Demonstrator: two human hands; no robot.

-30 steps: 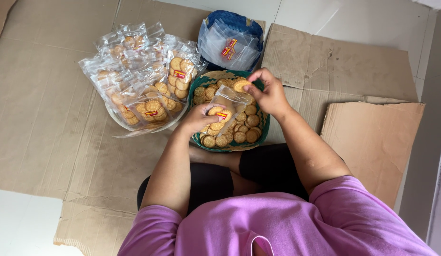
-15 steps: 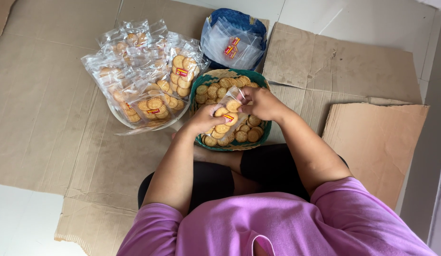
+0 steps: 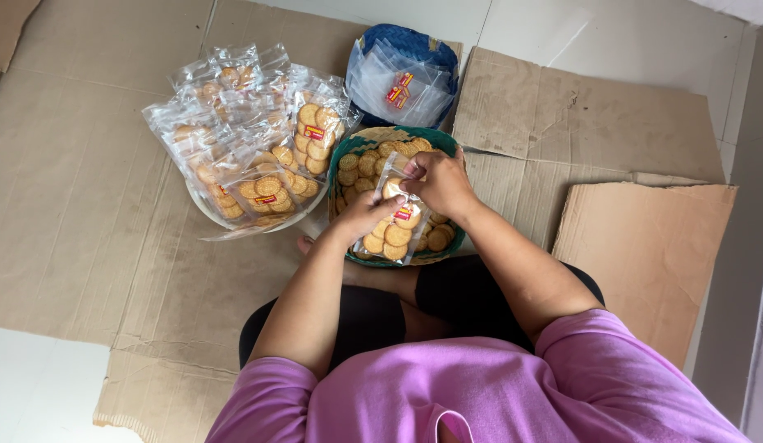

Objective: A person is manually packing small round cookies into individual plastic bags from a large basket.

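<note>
Cardboard floor [image 3: 86,213], both hands [image 3: 414,197] holding biscuit bag [image 3: 395,223] lengthwise, mouth upward.

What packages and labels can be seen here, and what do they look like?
Clear bag: half-filled with round biscuits, red-yellow label, held by left hand and right hand over the green basket.
Filled bags: clear, piled in the bowl on the left.
Empty bags: clear, labelled, in the blue container.
</note>
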